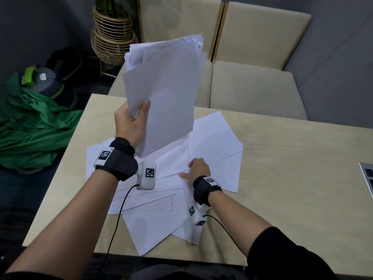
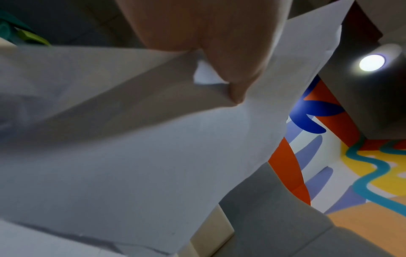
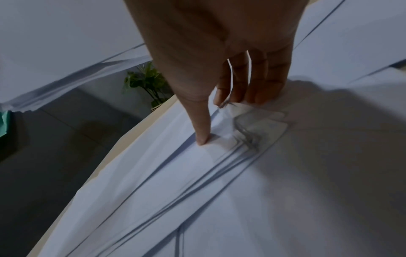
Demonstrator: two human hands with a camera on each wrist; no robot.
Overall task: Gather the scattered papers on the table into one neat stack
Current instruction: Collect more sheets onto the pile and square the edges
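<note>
Holding: the left hand [image 1: 132,122] grips a thick bundle of white sheets [image 1: 163,93] by its lower left corner, thumb across the front, fingers behind, the bundle raised upright above the table [image 1: 292,168]
Containers: a woven wicker planter [image 1: 113,37] stands on the floor beyond the table's far left corner, green stems rising from it; what else is inside cannot be told
Left grip close up: in the left wrist view the thumb [image 2: 239,69] presses into the bundle's paper, which creases under it; the other fingers are hidden behind the sheets
Right grip: the right hand [image 1: 198,169] lies on the loose papers [image 1: 218,142] on the table, thumb spread to the left; in the right wrist view the thumb tip [image 3: 203,139] presses down on a sheet while the other fingertips [image 3: 252,93] curl onto rumpled paper edges; whether a sheet is pinched between them cannot be told
Loose papers: white, blank, fanned over one another at differing angles across the middle and near left of the table
Bundle: edges uneven, top corners splayed apart
Around: beige cushioned seats [image 1: 252,87] past the far edge, green cloth [image 1: 34,126] on the floor to the left
</note>
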